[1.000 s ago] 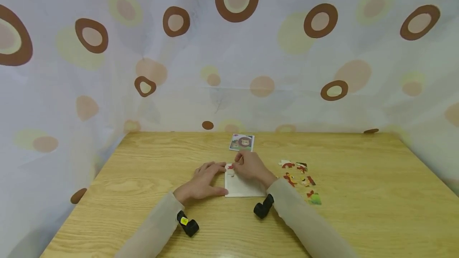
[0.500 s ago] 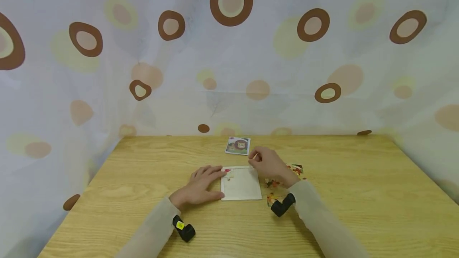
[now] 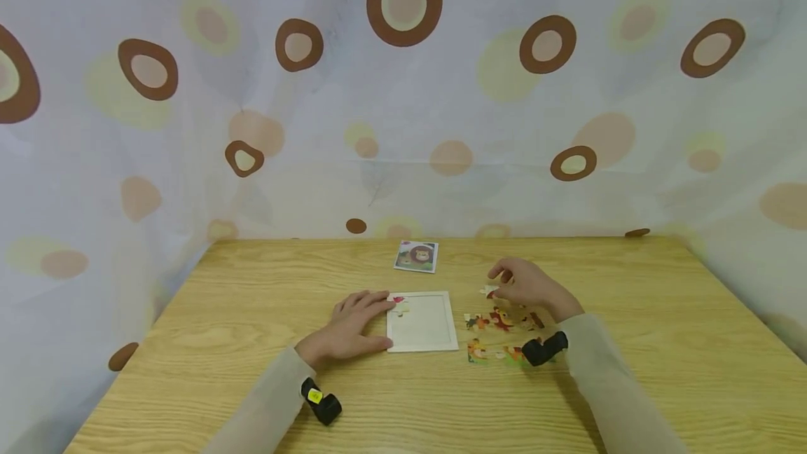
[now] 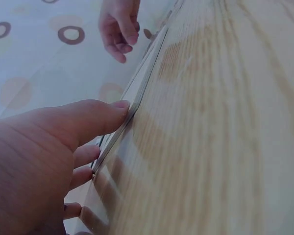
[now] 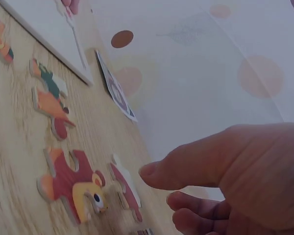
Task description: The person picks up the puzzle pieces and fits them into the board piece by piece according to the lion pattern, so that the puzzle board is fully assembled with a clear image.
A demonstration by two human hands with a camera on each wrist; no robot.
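Nearest us on the wooden counter [image 3: 403,412], we note a black device [image 3: 324,405] strapped at the left sleeve. Beyond it the left hand [image 3: 348,330] lies with fingers spread and thumb apart, touching the left edge of the white tray [image 3: 421,335] and grasping nothing. We find one puzzle piece [image 3: 401,309] in the tray's far left corner. Loose pieces [image 3: 501,319] lie in rows to its right. Above the far row, the right hand [image 3: 529,286] is loosely curled, thumb and fingertips apart, gripping nothing we can see; its thumb is near a red-and-white piece [image 5: 125,183]. Farther back lies a lion card [image 3: 416,256], then a spotted curtain [image 3: 403,118].
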